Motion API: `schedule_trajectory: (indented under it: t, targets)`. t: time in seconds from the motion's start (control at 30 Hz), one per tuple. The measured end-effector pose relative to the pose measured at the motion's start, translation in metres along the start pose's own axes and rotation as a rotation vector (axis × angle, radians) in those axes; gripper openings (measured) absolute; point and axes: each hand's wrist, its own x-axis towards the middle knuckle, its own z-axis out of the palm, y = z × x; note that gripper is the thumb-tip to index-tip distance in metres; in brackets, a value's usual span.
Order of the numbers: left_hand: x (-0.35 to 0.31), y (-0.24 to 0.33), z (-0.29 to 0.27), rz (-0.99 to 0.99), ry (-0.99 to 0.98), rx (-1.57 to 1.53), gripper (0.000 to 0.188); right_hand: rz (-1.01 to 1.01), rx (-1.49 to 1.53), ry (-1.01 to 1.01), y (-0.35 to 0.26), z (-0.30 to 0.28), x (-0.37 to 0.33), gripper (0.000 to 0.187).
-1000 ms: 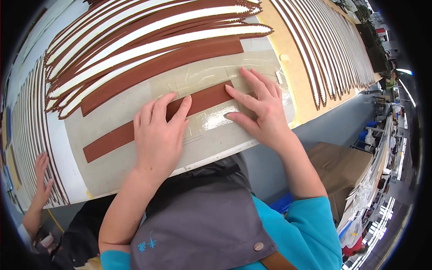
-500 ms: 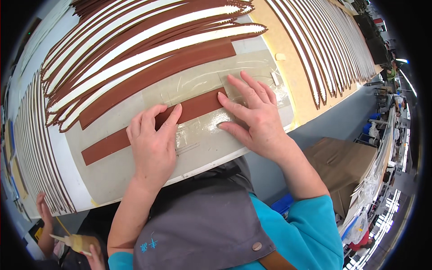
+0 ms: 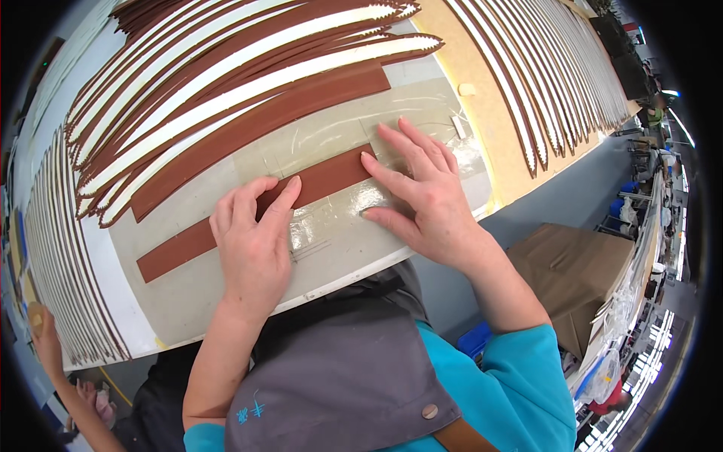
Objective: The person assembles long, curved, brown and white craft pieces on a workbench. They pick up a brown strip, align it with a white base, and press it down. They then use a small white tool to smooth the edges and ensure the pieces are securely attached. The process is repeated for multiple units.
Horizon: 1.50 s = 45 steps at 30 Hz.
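A flat reddish-brown strip (image 3: 331,179) lies slantwise on the grey mat (image 3: 203,309) in front of me. My left hand (image 3: 252,241) rests across the strip's middle, fingers curled over it and thumb pressed near its far edge. At the strip's right end, my right hand (image 3: 429,203) touches the corner with its index fingertip. Its other fingers are spread, and its thumb is held apart on the near side. A clear glossy sheet (image 3: 309,227) with ruled lines lies about the strip. Just beyond sits a wider brown strip (image 3: 263,128).
Brown strips with white faces and notched ends form a pile (image 3: 226,87) at the far side. More lie in rows on a tan board (image 3: 493,177) at right and on the left. A brown covered box (image 3: 572,264) stands right of the table. A co-worker's arm (image 3: 49,346) reaches in at lower left.
My hands stay nearly still on the strip. At lower left, the co-worker's raised hand has moved up and left; the pale bottle-like thing seen low down has left view there.
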Motion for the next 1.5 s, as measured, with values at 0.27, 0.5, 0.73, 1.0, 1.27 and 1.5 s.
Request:
schedule_trajectory:
  t: [0.27, 0.5, 0.73, 1.0, 1.27, 1.5]
  targets:
    - [-0.001, -0.003, 0.002, 0.006, 0.042, -0.011, 0.045, -0.053, -0.177, -0.023, -0.007, -0.006, 0.0, 0.06]
    - [-0.014, 0.002, -0.003, 0.103, -0.028, -0.05, 0.043, -0.1, -0.373, -0.128, -0.028, -0.011, 0.01, 0.065]
    - [-0.02, -0.001, 0.001, 0.068, -0.013, -0.109, 0.047, -0.22, -0.267, -0.177, -0.041, 0.003, 0.023, 0.07]
    - [-0.023, -0.001, -0.004, 0.058, -0.061, -0.182, 0.047, -0.222, -0.35, -0.173, -0.017, -0.014, 0.018, 0.071]
    - [-0.051, -0.093, -0.104, -0.189, 0.124, -0.014, 0.03, 0.016, 0.085, -0.048, -0.012, -0.019, 0.03, 0.044]
    - [-0.09, -0.102, -0.118, -0.285, 0.14, -0.047, 0.027, 0.025, 0.133, 0.185, -0.006, -0.018, 0.037, 0.035]
